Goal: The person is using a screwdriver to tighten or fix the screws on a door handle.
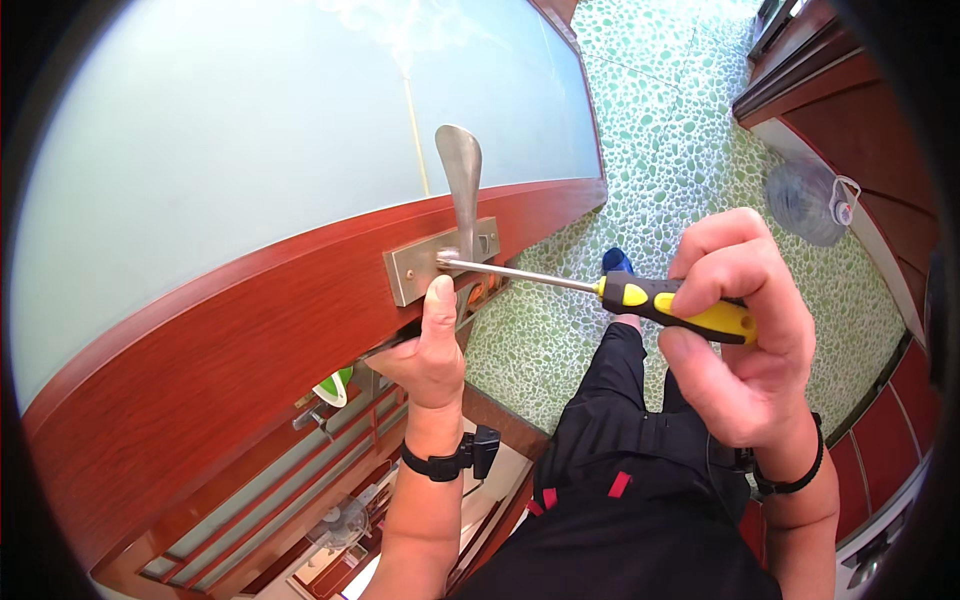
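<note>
A metal lock plate [410, 275] with a curved lever handle [459, 170] is mounted on the red-brown wooden edge of a frosted-glass door [220, 310]. My right hand [750, 330] grips a yellow-and-black screwdriver [715, 318], whose steel tip meets a fitting at the handle's base. My left hand [425, 360] has its thumb on the plate's lower edge, just under the screwdriver tip, and its fingers curl behind the door edge, partly hidden.
A green speckled floor [660, 120] runs beside the door, with a large plastic water jug [800, 200] by the right-hand wooden panels [860, 130]. Below are my legs [600, 400] and a blue shoe [616, 262]. A fan [340, 525] shows at lower left.
</note>
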A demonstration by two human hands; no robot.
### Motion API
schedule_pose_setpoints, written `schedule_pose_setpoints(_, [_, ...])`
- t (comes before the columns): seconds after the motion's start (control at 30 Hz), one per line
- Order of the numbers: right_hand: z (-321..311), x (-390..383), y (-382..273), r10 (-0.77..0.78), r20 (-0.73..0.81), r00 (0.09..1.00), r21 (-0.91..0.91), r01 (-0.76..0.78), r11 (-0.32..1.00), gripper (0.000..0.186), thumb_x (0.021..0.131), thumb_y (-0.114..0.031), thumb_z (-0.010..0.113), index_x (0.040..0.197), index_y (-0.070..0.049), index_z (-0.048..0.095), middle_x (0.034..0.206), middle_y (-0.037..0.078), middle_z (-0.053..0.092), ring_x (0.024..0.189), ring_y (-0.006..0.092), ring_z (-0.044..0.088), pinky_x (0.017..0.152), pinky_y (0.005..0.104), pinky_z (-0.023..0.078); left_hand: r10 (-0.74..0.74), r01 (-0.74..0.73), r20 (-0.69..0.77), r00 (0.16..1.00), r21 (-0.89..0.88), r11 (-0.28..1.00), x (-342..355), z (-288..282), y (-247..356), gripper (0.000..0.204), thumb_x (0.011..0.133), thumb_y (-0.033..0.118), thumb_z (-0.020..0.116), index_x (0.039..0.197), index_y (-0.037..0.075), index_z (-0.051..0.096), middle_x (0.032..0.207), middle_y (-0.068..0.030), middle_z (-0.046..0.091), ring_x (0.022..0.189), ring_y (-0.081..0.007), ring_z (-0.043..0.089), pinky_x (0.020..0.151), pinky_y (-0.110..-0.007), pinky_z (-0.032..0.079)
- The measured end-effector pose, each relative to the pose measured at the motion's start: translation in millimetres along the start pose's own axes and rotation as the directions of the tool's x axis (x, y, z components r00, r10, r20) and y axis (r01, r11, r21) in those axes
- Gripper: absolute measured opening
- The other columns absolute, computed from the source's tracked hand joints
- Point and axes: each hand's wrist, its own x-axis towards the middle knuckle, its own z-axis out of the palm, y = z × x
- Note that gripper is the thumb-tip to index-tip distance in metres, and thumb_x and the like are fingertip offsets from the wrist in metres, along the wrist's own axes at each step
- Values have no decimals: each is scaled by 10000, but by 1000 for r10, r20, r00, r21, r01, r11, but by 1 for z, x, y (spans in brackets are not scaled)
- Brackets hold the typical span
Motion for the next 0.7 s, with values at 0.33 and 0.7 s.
schedule_pose_setpoints(0.33, [-15,-24,26,151,-50,987,148,-142,979,245,808,65,673,1025,-31,609,1060,106,558,904,158,544,831,279,439,-203,200,-72,977,-44,979,3,6,24,261,914,38,793,1153,0,694,1051,-78,740,804,-148,683,665,-279,564])
schedule_pose_setpoints(0.7, [9,-25,48,234,-37,972,206,-221,953,214,847,78,662,1018,-34,597,1062,70,556,956,160,562,883,294,456,-204,204,6,979,-79,976,8,2,13,293,944,65,796,1196,13,654,1028,-77,714,716,-121,640,571,-260,519])
